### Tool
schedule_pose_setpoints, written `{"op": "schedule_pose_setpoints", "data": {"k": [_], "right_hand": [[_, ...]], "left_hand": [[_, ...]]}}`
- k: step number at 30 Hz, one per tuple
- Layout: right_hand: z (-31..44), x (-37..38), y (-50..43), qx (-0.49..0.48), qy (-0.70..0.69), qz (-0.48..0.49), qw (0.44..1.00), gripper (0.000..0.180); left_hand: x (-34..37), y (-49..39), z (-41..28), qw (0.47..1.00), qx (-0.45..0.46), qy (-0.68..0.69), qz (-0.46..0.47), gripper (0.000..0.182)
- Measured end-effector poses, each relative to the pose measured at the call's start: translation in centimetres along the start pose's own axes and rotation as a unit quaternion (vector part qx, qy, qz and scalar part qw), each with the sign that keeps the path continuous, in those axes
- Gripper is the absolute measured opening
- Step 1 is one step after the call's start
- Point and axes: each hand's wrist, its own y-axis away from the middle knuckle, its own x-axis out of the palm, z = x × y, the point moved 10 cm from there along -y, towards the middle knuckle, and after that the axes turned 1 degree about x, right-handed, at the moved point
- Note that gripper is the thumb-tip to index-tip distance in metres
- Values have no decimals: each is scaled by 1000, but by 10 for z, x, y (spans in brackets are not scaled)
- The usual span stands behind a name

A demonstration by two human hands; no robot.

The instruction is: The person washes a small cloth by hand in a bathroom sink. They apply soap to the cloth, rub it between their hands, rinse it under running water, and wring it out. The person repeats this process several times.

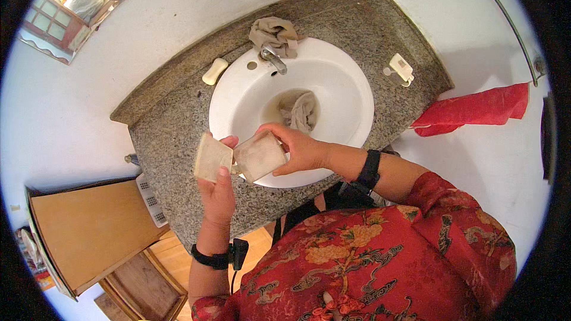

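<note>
My left hand point(218, 191) holds a flat, pale translucent piece point(213, 159), perhaps a lid, with the thumb on its face. In my right hand point(299, 149) is a boxy, whitish container point(260, 157), gripped at its right side. Both pieces are close together over the near left rim of a white oval washbasin point(357, 111). A wet grey-brown cloth point(302, 111) lies in cloudy water at the bottom of the basin. Behind the metal faucet point(274, 59) a second crumpled cloth point(274, 35) rests on the rim and counter.
On the speckled stone counter point(169, 133), a pale soap bar point(215, 72) lies left of the basin and a small white plastic item point(401, 67) lies right of it. A red cloth point(477, 109) hangs at the right. Wooden furniture point(93, 227) stands at the lower left.
</note>
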Motion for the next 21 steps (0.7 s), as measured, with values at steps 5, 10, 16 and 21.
{"op": "schedule_pose_setpoints", "data": {"k": [5,10,16,21], "right_hand": [[2,-4,8,-17,-23,-6,1000,88],[-5,-15,16,-16,6,-43,999,87],[-38,-46,35,32,107,-91,990,86],[-74,-72,63,115,50,-123,984,81]], "left_hand": [[-4,4,15,986,-71,144,-51,67],[-33,14,55,962,-149,199,-115,62],[-133,2,87,847,-137,-472,-200,70],[-158,-6,112,706,-126,-678,-160,79]]}}
